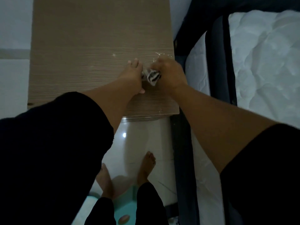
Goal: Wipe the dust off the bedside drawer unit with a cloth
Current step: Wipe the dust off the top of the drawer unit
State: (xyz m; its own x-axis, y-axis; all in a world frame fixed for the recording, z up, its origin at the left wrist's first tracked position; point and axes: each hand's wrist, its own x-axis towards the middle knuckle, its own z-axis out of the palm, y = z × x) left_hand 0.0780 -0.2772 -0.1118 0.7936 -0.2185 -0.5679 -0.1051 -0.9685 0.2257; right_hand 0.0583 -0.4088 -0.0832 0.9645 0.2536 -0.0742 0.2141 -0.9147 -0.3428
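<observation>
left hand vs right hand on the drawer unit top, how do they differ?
The left hand lies flat with straight fingers on the drawer unit; the right hand is curled, gripping the striped cloth. The left sits toward the middle; the right is nearer the bed-side edge. Both touch the cloth.

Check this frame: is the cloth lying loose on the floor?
No, the striped cloth sits on the drawer unit top, bunched in the right hand.

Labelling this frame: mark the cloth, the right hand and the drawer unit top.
cloth (151,76), head view, on the striped bunch showing between the hands.
right hand (168,73), head view, on the back of the hand.
drawer unit top (84,46), head view, on bare wood-grain surface.
</observation>
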